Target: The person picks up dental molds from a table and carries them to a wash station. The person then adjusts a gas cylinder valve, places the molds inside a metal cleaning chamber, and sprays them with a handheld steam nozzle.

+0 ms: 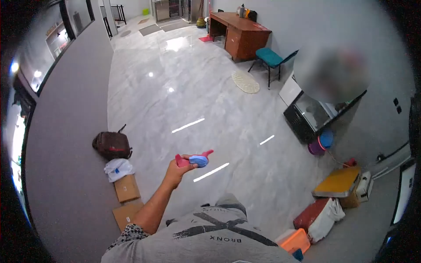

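My left hand (175, 172) is stretched out over the floor in front of my body, its fingers closed round a small pink-and-blue item (199, 161). The blue part is a rounded, oval piece with a paler edge. Pink parts stick out on both sides of it, one near my thumb and one pointing away to the right. Its exact kind is too small to make out. My right hand is not in view. My grey printed shirt (206, 234) fills the bottom of the view.
Along the left wall are a brown backpack (113, 144), a white plastic bag (119, 168) and a cardboard box (127, 188). To the right stand a wooden desk (239, 37), a teal chair (268, 57), a purple bucket (316, 147) and an orange container (294, 242). An oval mat (245, 82) lies on the floor.
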`<move>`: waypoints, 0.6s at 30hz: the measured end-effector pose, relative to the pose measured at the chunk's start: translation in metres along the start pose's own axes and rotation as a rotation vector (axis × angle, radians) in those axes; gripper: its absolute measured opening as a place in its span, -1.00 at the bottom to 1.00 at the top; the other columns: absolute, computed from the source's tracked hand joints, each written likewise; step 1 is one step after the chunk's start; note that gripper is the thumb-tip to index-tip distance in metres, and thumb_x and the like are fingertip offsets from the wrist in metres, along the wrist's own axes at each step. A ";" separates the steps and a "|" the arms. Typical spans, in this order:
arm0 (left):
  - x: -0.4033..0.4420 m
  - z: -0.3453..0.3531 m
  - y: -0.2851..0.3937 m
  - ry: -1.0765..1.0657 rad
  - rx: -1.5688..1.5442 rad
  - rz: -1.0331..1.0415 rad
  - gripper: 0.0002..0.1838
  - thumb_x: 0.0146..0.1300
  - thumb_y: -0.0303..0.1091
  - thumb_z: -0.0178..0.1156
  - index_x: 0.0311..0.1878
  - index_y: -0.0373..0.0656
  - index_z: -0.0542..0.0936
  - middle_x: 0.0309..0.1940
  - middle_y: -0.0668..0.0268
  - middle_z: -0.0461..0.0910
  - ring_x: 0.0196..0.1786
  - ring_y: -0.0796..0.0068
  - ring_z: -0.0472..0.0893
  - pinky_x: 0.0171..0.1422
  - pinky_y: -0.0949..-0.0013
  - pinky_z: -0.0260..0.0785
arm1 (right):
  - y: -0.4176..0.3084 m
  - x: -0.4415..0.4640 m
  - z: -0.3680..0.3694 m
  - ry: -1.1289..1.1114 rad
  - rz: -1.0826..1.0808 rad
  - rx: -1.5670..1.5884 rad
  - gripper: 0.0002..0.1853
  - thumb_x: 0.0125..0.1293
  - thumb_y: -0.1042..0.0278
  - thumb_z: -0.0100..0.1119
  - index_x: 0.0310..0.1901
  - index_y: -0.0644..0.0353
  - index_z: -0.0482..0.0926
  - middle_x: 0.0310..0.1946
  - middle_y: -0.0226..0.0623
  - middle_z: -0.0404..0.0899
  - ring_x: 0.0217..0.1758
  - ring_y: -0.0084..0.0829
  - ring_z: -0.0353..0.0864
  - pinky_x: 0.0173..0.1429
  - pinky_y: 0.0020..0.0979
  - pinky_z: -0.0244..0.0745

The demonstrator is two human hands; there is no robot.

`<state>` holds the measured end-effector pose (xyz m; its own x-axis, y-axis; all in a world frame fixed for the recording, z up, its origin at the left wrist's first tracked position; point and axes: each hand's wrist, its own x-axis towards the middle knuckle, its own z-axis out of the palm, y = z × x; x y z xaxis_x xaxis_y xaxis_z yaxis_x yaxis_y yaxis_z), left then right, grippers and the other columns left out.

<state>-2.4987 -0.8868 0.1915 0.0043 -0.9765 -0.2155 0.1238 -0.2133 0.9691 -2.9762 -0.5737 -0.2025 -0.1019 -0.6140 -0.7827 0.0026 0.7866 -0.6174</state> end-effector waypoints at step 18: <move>0.208 -0.219 -0.265 0.940 0.821 -0.278 -0.81 0.16 -0.33 0.20 -0.33 -0.29 0.59 -0.54 0.21 0.55 -0.37 0.18 0.57 0.12 0.22 0.43 | -0.857 0.468 0.097 0.162 -0.422 -0.377 -0.76 0.32 0.25 0.03 -0.37 0.20 0.61 -0.52 -0.34 0.58 -0.47 -0.49 0.54 -0.38 -0.44 0.47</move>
<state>-2.3134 -1.0262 -0.1366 0.8156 -0.5704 -0.0975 -0.4116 -0.6903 0.5950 -2.9297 -1.5415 -0.0477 -0.1681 -0.8845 -0.4352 -0.4220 0.4635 -0.7791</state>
